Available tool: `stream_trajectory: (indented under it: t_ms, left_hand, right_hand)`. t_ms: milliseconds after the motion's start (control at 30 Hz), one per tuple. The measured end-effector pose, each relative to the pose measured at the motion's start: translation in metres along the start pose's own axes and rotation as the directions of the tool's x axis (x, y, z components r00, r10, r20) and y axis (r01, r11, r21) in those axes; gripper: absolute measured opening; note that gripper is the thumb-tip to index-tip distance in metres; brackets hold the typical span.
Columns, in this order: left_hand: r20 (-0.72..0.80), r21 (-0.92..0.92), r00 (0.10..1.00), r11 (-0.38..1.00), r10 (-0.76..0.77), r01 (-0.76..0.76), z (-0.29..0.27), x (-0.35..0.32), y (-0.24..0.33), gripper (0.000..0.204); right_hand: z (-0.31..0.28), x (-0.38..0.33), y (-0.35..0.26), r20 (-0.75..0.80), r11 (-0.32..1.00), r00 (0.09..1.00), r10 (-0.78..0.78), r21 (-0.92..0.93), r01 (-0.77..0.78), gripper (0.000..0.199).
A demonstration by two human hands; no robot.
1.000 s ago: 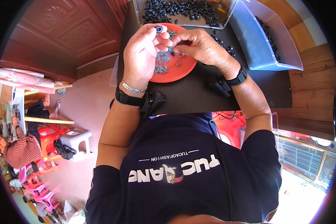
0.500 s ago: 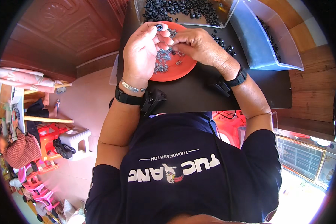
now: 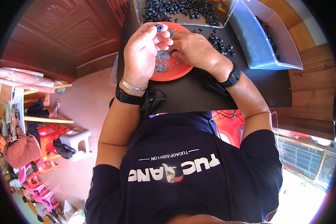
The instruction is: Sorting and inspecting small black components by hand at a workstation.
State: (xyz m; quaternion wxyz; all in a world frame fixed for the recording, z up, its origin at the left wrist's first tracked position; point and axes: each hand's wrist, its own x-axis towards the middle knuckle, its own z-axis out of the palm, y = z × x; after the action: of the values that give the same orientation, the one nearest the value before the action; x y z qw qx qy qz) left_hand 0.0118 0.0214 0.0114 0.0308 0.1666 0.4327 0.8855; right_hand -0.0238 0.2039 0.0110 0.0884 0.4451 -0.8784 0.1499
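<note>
Between the thumb and index finger of my left hand (image 3: pixel 140 48) is a small round black part (image 3: pixel 159 28) with a hole in its middle. My left palm faces up and its other fingers curl loosely. My right hand (image 3: pixel 197 50) is lowered over a red plate (image 3: pixel 168 76), its fingers bent down at the plate's right side. Its fingertips are mostly hidden, so I cannot make out what they hold. Many tiny silvery metal pieces (image 3: pixel 161 68) lie heaped on the plate under and between my hands.
A clear bin (image 3: pixel 222 26) with many black parts stands at the back. Loose black parts (image 3: pixel 221 45) lie on the dark table (image 3: pixel 183 99) right of the plate. A translucent bluish bin (image 3: pixel 252 52) stands at the right. Far left, a person in a striped top (image 3: pixel 22 151) sits near plastic stools (image 3: pixel 76 142).
My right hand has shifted slightly left and turned further over the plate, uncovering more loose black parts behind it. My left hand stays put with the round black part.
</note>
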Motion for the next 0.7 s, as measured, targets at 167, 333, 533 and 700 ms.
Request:
stream_trajectory:
  t_ms: [167, 333, 533, 700]
  left_hand:
    - [-0.04, 0.022, 0.999, 1.0, 0.001, 0.0, 0.004, 0.001, 0.0, 0.026]
    - [-0.074, 0.038, 0.997, 0.999, 0.017, -0.014, 0.004, 0.001, 0.001, 0.026]
    - [-0.031, 0.022, 0.999, 0.999, -0.036, 0.037, 0.003, 0.002, 0.001, 0.022]
    - [-0.06, 0.015, 0.998, 1.0, -0.02, 0.021, 0.006, 0.0, -0.002, 0.026]
  right_hand:
    - [0.002, -0.002, 0.006, -0.041, 0.997, 0.999, -0.019, -0.075, 0.016, 0.012]
    - [-0.001, 0.001, 0.01, -0.111, 0.999, 0.994, 0.003, 0.037, 0.001, 0.012]
    - [-0.013, 0.0, 0.017, -0.064, 0.609, 0.972, 0.224, 0.789, -0.088, 0.016]
    - [-0.026, -0.002, 0.018, -0.146, 0.417, 0.951, 0.272, 0.909, 0.02, 0.021]
